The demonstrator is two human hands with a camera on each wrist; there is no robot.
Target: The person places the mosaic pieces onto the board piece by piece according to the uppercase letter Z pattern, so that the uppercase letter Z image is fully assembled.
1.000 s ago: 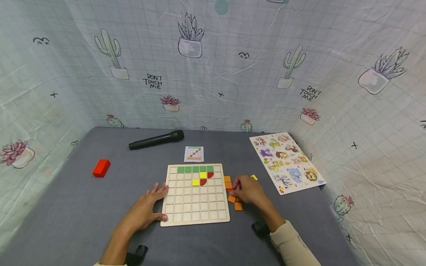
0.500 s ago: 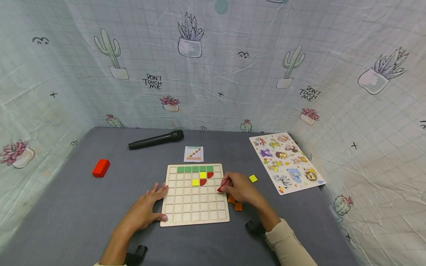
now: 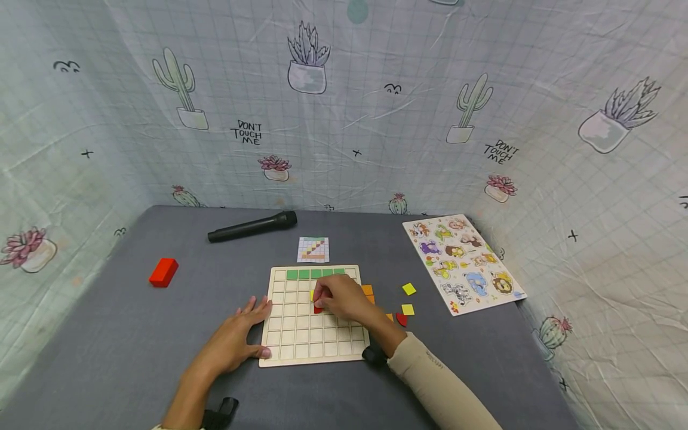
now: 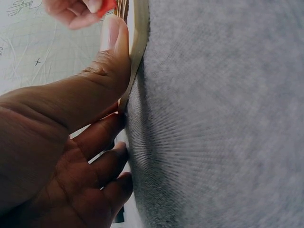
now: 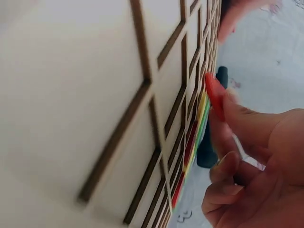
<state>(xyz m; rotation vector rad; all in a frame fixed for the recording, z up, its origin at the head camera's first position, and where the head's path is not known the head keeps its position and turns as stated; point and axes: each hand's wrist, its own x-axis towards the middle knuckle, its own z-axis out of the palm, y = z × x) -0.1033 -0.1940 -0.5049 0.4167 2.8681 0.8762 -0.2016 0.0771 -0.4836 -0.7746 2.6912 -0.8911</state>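
My right hand (image 3: pixel 343 298) pinches a red tile (image 5: pixel 215 95) between thumb and fingertips, over the middle of a pale wooden grid board (image 3: pixel 301 337). In the right wrist view the tile stands tilted near the grid. Along the board's far row lie several green tiles (image 3: pixel 303 275). The yellow and red tiles set just below that row are mostly covered by the right hand in the head view. At the board's near left corner, my left hand (image 3: pixel 233 337) rests with its thumb on the rim and its spread fingers along the left edge.
Loose orange tiles (image 3: pixel 368 290), yellow tiles (image 3: pixel 409 289) and a red tile (image 3: pixel 401 319) lie right of the board. Behind it is a small pattern card (image 3: pixel 313 249). A black microphone (image 3: pixel 252 227), red block (image 3: pixel 163 272) and animal picture board (image 3: pixel 462 263) lie farther out.
My right hand took a red tile from the loose ones at the right and has carried it leftward over the board's middle. The left hand has stayed put.
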